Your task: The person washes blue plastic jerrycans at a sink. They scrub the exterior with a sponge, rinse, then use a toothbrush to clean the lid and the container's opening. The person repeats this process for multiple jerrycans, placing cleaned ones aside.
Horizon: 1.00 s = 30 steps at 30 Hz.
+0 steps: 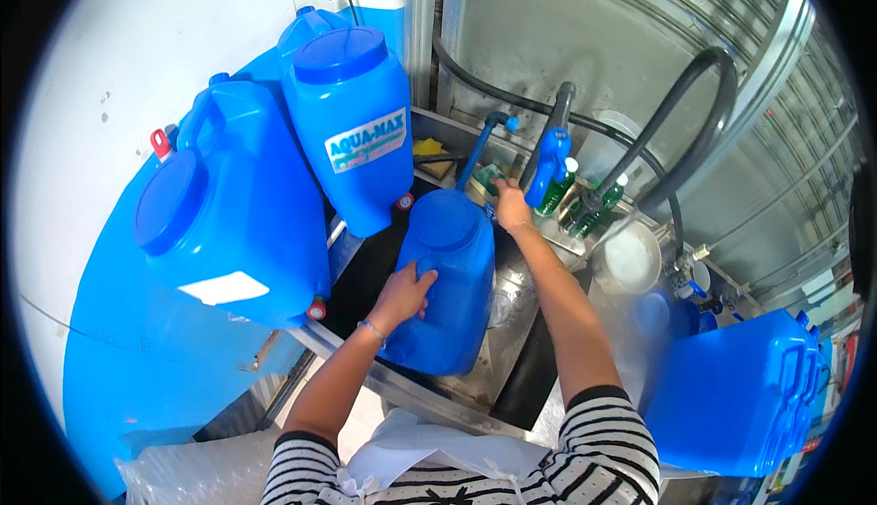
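Note:
A blue plastic water jug (449,299) with a wide round cap lies on its side in the stainless steel sink (507,340) before me. My left hand (401,296) is closed around its handle. Past the cap, my right hand (510,203) reaches to a green scrubbing sponge (488,176) in a small tub. Its fingertips meet the sponge, but whether they grip it is unclear. A blue pipe spout (476,152) rises just left of the sponge. Right of that hand stand a blue bottle (550,162) and two green bottles (556,193) with white caps.
Two larger blue jugs (253,190), (363,135) with red-capped taps stand at the left by the wall. A black hose (712,94) loops over the right side. A pot of whitish liquid (627,258) and more blue jugs (733,388) are at the right, bubble wrap (199,467) at lower left.

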Each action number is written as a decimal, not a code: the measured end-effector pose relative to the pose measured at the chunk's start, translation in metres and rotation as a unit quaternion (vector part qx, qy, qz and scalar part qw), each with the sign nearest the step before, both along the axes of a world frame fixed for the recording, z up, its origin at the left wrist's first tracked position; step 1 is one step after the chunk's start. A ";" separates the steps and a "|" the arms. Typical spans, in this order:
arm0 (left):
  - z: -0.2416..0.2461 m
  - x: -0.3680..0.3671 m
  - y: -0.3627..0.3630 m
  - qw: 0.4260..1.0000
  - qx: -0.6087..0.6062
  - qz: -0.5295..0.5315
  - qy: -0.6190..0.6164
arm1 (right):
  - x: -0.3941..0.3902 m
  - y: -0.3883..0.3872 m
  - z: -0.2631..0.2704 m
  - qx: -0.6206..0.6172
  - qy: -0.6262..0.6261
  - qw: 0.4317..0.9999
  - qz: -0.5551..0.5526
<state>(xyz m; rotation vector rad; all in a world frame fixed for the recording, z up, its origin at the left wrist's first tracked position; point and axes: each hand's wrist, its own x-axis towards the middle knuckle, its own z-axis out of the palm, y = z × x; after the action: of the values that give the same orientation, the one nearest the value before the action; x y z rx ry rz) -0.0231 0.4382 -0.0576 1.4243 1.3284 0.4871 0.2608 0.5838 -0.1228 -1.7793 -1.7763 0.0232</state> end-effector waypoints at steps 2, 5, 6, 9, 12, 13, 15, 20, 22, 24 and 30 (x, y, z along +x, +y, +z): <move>-0.001 -0.012 0.002 1.000 0.001 -0.003 0.023 | -0.007 0.037 -0.021 -0.024 -0.111 0.993 -0.025; -0.006 -0.026 0.005 0.999 0.002 0.008 0.034 | -0.016 0.067 -0.029 -0.107 -0.261 0.954 -0.100; -0.008 -0.030 0.005 0.999 0.004 0.010 0.036 | -0.018 0.074 -0.025 -0.122 -0.232 0.961 -0.090; -0.011 -0.037 0.012 1.000 -0.017 -0.006 0.026 | -0.018 0.071 -0.009 -0.185 -0.161 0.967 -0.065; -0.011 -0.042 0.023 0.999 -0.029 -0.031 0.023 | -0.014 0.034 -0.005 -0.014 -0.193 0.980 -0.043; -0.011 -0.042 0.026 0.999 -0.024 -0.040 0.023 | -0.011 0.010 -0.008 0.031 -0.177 0.984 -0.014; -0.009 -0.040 0.033 0.998 -0.019 -0.054 0.023 | -0.009 -0.038 -0.017 -0.161 -0.314 0.935 0.034; -0.005 -0.025 0.046 0.995 0.006 -0.090 0.031 | 0.055 -0.147 0.016 -0.186 0.008 0.975 -0.125; -0.001 -0.015 0.049 0.993 0.021 -0.107 0.035 | 0.099 -0.170 0.044 -0.097 -0.035 0.980 -0.171; 0.004 -0.005 0.052 0.990 0.032 -0.132 0.028 | 0.146 -0.181 0.058 0.081 -0.119 0.953 -0.267; 0.018 0.021 0.056 0.977 0.073 -0.179 0.085 | 0.249 -0.167 -0.002 -0.256 -0.081 0.848 -0.458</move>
<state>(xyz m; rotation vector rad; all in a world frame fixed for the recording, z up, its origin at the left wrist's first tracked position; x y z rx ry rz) -0.0022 0.4947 -0.0398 1.8166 1.1483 0.2297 0.5096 0.4167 -0.1247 -2.9372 -0.8713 -0.0484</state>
